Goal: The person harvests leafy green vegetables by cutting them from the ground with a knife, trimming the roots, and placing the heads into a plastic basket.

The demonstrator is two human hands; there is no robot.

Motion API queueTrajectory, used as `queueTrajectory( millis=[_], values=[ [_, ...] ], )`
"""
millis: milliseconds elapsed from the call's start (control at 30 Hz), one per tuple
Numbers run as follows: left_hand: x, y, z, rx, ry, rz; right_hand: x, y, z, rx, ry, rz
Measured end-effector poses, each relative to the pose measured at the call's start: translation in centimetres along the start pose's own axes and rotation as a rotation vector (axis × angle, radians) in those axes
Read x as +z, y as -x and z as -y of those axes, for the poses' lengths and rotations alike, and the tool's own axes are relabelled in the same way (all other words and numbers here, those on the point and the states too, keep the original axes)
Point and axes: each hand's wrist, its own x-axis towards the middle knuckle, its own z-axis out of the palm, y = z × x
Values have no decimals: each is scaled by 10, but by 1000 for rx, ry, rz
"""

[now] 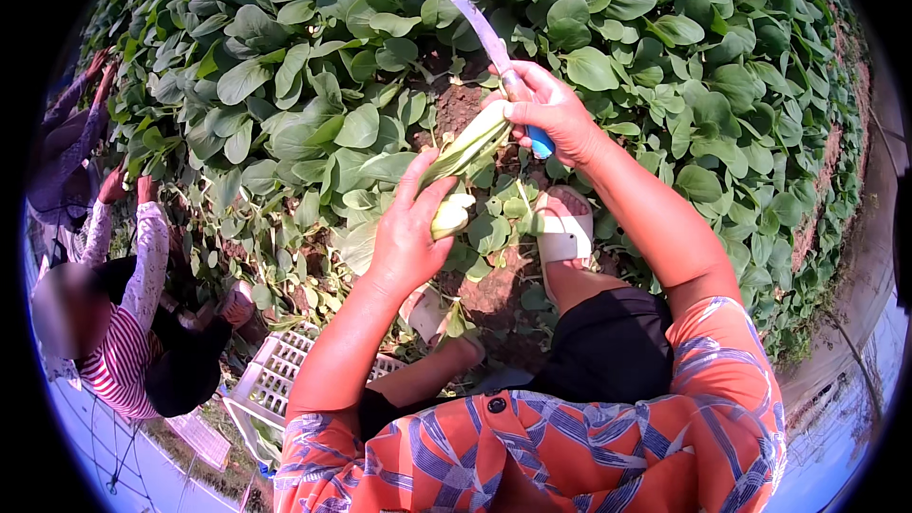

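My left hand (410, 228) is closed around leafy greens that look like bok choy. One pale head (450, 217) pokes out below the thumb side. Another bok choy plant (474, 137) slants up and right from my left fingers, its stem end under my right thumb. In my right hand (545, 114) is a knife with a blue-ended handle (540, 144). Its curved blade (479, 25) points up and left, away from the greens. Part of the handle is hidden by my fingers.
Dense leafy plants (591, 68) grow ahead and on both sides. Bare soil (459, 110) shows below my hands, between my white sandals (566, 228). A white slotted plastic crate (274, 370) stands at my left. Beyond it a co-worker in a striped top (117, 370) reaches into plants; another person's arms (85, 100) show farther off.
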Motion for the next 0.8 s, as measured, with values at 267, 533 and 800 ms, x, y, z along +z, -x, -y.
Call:
queueTrajectory(
  millis=[267, 533, 800],
  values=[
    [14, -2, -26, -488, 1061, -119, -3, 18, -15, -226, 776, -147],
    [23, -19, -1, -462, 566, 60, 25, 24, -42, 198, 222, -16],
    [-4, -2, 86, -410, -670, 298, 30, 10, -119, 90, 1035, 163]
  ],
)
